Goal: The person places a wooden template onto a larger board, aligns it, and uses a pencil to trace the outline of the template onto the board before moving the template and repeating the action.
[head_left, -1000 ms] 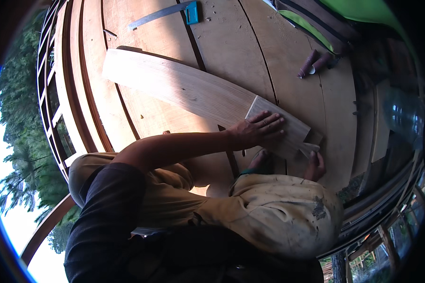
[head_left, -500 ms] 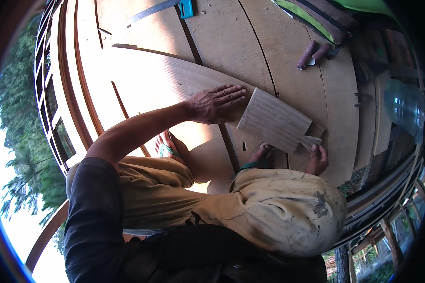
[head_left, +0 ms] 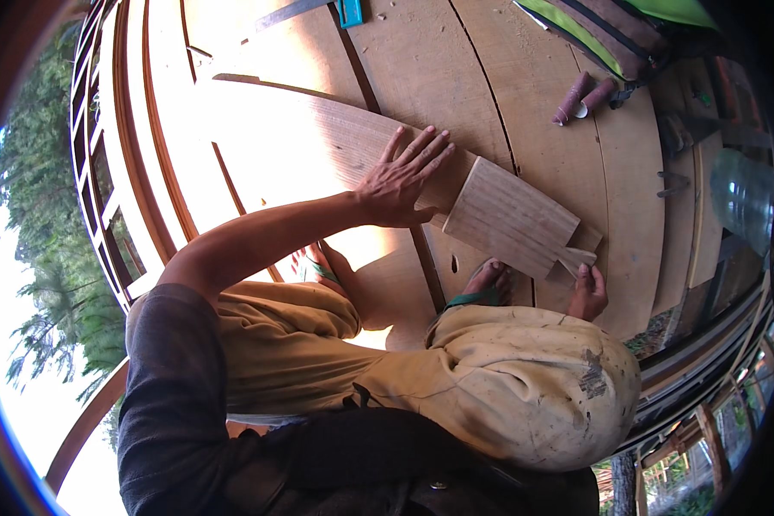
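Observation:
A long wooden board [head_left: 354, 136] lies slantwise on the plank floor. My left hand [head_left: 406, 179] rests flat on it, fingers spread and holding nothing. Just right of that hand, a shorter grained wooden piece [head_left: 512, 213] lies over the board's right end. My right hand [head_left: 588, 294] pinches a narrow pale wood strip [head_left: 579, 256] between thumb and fingers, at the lower right corner of the shorter piece. Whether the strip is joined to that piece I cannot tell.
A teal-handled saw [head_left: 350, 12] lies at the far edge. Two purple rolls [head_left: 574, 99] sit beside a green and brown bag [head_left: 615, 39]. On the right is a clear bluish container [head_left: 741, 196]. My sandalled foot [head_left: 488, 284] is close to the shorter piece.
The fingers of my left hand have spread apart on the board. My right hand keeps its pinch on the strip. The whole view has shifted slightly.

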### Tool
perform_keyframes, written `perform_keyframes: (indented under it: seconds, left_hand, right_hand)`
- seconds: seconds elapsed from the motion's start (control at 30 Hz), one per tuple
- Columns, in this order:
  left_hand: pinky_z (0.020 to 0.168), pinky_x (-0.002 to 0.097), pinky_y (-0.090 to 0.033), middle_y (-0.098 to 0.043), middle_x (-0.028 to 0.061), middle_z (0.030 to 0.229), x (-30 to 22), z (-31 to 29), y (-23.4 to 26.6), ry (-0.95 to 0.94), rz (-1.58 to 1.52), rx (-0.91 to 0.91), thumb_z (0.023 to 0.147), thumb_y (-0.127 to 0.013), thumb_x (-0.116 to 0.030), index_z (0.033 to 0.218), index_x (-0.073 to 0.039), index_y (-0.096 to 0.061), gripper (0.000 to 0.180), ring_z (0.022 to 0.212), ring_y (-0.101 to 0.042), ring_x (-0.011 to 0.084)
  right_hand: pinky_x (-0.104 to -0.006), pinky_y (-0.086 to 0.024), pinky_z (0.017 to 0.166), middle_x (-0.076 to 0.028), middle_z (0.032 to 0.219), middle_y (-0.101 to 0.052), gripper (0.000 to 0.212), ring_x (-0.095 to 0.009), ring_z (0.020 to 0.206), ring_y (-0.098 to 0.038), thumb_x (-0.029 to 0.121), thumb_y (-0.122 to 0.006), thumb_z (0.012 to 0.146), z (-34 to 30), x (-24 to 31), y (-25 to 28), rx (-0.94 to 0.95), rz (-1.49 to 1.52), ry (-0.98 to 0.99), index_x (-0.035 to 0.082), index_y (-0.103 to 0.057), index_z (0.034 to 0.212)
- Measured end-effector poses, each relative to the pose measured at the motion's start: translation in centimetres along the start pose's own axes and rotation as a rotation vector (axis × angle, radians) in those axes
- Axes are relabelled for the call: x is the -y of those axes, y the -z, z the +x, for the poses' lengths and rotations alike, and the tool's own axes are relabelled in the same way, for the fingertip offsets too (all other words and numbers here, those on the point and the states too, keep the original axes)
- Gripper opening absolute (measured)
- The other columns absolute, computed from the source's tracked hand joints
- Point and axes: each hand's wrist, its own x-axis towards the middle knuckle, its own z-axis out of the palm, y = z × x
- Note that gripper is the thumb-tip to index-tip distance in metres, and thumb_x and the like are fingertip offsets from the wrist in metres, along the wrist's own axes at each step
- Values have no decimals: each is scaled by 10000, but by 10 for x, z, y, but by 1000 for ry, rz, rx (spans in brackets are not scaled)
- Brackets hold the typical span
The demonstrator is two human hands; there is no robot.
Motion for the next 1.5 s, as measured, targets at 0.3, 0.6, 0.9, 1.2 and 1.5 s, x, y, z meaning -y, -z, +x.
perform_keyframes:
  seconds: [0.3, 0.6, 0.9, 1.2, 1.5]
  left_hand:
    - [1231, 550, -309, -605, 209, 1318, 2, 42, 5, 107, -47, -206, 930, -715, -362, 1393, -18, -584, 591, 1291, -541, 388]
    - [1181, 554, -339, -581, 260, 1231, -26, 66, -32, -28, -77, -209, 1026, -546, -223, 1392, 18, -538, 439, 1254, -528, 466]
    - [1191, 583, -312, -532, 315, 1299, -12, 62, -59, 18, -4, -149, 926, -602, -276, 1403, 56, -513, 587, 1324, -459, 505]
    - [1235, 625, -258, -472, 382, 1440, 13, 46, -89, -92, 93, -257, 844, -607, -248, 1405, 153, -462, 704, 1379, -418, 560]
    - [1222, 570, -296, -527, 313, 1404, 22, 37, -72, 12, 102, -210, 913, -545, -190, 1360, 93, -526, 530, 1358, -465, 474]
  right_hand:
    - [-313, -567, 893, -141, 1054, -774, 374, -170, 947, -708, 144, -813, 961, -8, 10, -6, 2, -68, 6, -121, -711, 1204]
    - [-334, -562, 796, -144, 958, -784, 345, -184, 850, -722, 179, -853, 910, -8, 12, -12, -106, -153, 58, -54, -762, 1148]
    - [-374, -580, 844, -155, 994, -771, 273, -235, 890, -755, 141, -796, 940, -20, 32, -14, -103, -199, 51, -35, -743, 1143]
    - [-405, -579, 795, -169, 957, -744, 222, -301, 901, -748, 146, -775, 936, -25, 43, -17, -153, -232, 153, -18, -748, 1083]
    - [-411, -593, 779, -167, 1012, -763, 368, -318, 871, -749, 307, -842, 899, -19, 21, -40, -117, -158, 188, 20, -766, 1116]
